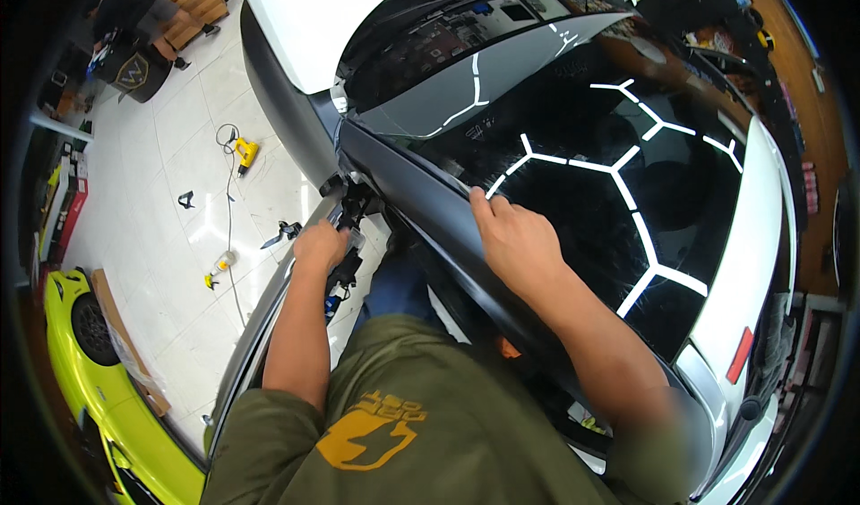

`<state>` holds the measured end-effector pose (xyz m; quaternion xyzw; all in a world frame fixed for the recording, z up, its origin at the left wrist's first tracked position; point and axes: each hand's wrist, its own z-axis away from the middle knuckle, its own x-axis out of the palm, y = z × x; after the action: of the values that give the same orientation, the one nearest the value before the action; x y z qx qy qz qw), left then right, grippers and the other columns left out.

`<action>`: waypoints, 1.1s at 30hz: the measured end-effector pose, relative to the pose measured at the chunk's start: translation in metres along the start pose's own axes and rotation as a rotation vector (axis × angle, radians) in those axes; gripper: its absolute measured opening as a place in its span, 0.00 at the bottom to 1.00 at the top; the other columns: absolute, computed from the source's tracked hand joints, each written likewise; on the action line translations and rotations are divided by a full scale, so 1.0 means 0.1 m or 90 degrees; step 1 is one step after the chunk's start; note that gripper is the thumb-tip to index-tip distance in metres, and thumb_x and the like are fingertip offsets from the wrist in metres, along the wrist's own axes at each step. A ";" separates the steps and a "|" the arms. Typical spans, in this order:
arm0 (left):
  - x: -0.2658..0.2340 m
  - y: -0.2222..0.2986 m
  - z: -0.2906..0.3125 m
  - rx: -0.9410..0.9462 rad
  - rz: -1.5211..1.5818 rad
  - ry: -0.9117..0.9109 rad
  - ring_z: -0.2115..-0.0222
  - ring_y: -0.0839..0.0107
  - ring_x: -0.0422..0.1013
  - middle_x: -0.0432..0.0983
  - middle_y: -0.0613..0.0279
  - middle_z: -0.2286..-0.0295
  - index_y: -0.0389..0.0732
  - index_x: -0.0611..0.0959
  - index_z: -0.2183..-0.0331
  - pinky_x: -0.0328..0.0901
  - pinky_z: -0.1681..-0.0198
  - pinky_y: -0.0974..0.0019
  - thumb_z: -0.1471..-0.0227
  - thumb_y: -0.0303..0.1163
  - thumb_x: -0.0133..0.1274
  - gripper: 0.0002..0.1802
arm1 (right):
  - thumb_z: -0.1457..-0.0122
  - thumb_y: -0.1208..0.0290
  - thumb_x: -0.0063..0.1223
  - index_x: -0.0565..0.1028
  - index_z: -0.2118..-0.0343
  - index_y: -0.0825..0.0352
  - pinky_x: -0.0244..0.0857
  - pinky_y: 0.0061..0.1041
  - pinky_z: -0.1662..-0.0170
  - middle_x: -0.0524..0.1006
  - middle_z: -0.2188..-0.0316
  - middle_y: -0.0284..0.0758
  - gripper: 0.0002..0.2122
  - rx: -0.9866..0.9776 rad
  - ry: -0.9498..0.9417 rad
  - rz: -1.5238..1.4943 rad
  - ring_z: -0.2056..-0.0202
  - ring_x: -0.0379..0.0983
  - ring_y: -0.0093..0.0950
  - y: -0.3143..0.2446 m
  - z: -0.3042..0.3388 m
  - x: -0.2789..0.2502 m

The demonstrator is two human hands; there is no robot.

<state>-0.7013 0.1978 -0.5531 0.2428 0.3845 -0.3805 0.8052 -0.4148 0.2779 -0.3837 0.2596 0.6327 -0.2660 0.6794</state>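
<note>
My left hand (321, 247) is closed beside the front edge of the open car door (279, 301), among dark parts near the hinge. What its fingers grip, if anything, is hidden. My right hand (520, 243) rests where the dark grey windscreen pillar (408, 175) meets the dark windscreen (573, 209). Its fingers are bent and drawn together at that edge; anything pinched there is too small to make out. Bright angular light strips reflect in the glass. I stand in the gap between door and car body.
A yellow heat gun (246, 153) and a white-and-yellow spray bottle (220, 265) lie on the pale tiled floor (170, 201), near a cord and small black parts (283, 234). The white hood (309, 12) is raised. A lime-green car (134, 415) stands left; a person is beside a black bin (139, 71).
</note>
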 end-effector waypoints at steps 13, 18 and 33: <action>0.22 -0.14 0.09 0.091 -0.044 0.090 0.62 0.51 0.80 0.81 0.42 0.64 0.28 0.76 0.50 0.74 0.57 0.56 0.46 0.30 0.52 0.23 | 0.43 0.75 0.50 0.71 0.46 0.77 0.77 0.29 0.71 0.79 0.64 0.45 0.21 -0.075 -0.129 0.064 0.70 0.82 0.34 -0.20 -0.72 0.28; 0.29 -0.16 0.08 0.072 -0.058 0.095 0.61 0.50 0.79 0.80 0.44 0.62 0.29 0.73 0.47 0.74 0.57 0.55 0.46 0.40 0.61 0.32 | 0.44 0.74 0.51 0.71 0.46 0.77 0.76 0.28 0.72 0.78 0.67 0.43 0.22 -0.089 -0.172 0.052 0.70 0.81 0.32 -0.25 -0.87 0.23; 0.23 -0.12 0.09 0.084 -0.080 0.131 0.67 0.57 0.78 0.79 0.51 0.68 0.29 0.74 0.48 0.72 0.64 0.60 0.45 0.34 0.56 0.26 | 0.44 0.75 0.52 0.70 0.44 0.81 0.75 0.26 0.76 0.75 0.69 0.40 0.24 -0.127 -0.244 0.117 0.73 0.79 0.28 -0.41 -1.09 0.11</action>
<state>-0.6974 0.1744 -0.5679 0.3082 0.4535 -0.4278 0.7185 -0.5208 0.3227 -0.4023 0.1921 0.4888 -0.1834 0.8310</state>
